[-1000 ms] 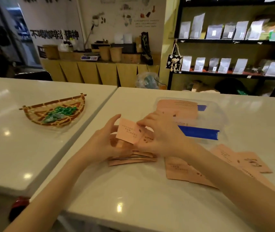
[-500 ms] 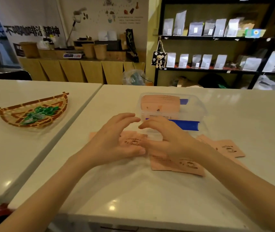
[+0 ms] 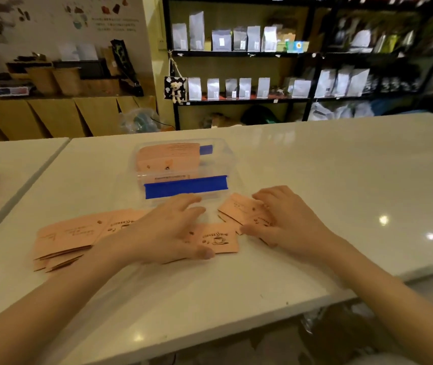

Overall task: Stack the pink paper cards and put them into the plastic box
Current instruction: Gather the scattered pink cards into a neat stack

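Where cards (image 3: 216, 239) spread, box (image 3: 226, 164) seemingly near.

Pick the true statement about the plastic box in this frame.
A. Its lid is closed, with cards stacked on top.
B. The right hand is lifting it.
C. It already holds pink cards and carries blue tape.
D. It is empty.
C. The plastic box shows pink cards inside its clear walls and a blue tape strip across its near side; neither hand touches it.
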### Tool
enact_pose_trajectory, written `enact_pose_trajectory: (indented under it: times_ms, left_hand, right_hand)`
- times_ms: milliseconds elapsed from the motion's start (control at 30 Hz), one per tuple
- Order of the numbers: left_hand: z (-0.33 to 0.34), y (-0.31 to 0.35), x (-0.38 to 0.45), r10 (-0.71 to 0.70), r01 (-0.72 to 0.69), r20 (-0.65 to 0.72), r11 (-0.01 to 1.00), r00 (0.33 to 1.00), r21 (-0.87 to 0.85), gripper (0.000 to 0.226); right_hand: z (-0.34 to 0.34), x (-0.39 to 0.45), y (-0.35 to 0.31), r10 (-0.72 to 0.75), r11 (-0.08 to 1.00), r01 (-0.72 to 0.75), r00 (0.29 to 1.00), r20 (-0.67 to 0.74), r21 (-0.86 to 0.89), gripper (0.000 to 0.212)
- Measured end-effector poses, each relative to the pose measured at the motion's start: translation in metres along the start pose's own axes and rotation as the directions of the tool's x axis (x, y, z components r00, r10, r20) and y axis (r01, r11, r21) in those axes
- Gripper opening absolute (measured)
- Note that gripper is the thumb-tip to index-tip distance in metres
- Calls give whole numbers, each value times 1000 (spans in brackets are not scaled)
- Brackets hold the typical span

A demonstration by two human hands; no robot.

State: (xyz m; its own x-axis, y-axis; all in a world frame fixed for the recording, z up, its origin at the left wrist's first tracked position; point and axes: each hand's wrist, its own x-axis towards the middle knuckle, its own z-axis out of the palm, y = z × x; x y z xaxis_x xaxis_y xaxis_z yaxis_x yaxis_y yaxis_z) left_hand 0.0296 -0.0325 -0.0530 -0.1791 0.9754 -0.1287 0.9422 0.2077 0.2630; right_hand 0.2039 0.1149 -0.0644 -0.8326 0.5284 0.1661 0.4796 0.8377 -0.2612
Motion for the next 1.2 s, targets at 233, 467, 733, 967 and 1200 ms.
enact_pose_trajectory:
  times_ms: [233, 467, 733, 967, 1200]
  left_hand:
    - [0, -11, 3, 55, -56, 4, 994, 998, 91, 84]
    - [-1, -8, -1, 96, -93, -104, 995, 990, 33, 75]
    - [-34, -9, -29, 84, -125, -334, 987, 939, -103, 76]
    - [-55, -55, -58, -61, 34, -363, 996, 930, -79, 76]
    - [-45, -87, -77, -279, 265, -260, 960, 924, -88, 67]
  right_hand:
    - [9, -2, 7, 53, 994, -53, 999, -7, -95, 76]
    - [5, 1, 8, 28, 999, -30, 989, -142, -16, 67]
    - [-19, 21, -26, -51, 973, 118, 948, -314, 199, 71]
    - [-15, 54, -66, -83, 853, 191, 969, -234, 487, 56]
    - [7, 78, -116, -335, 853, 364, 931, -143, 373, 73]
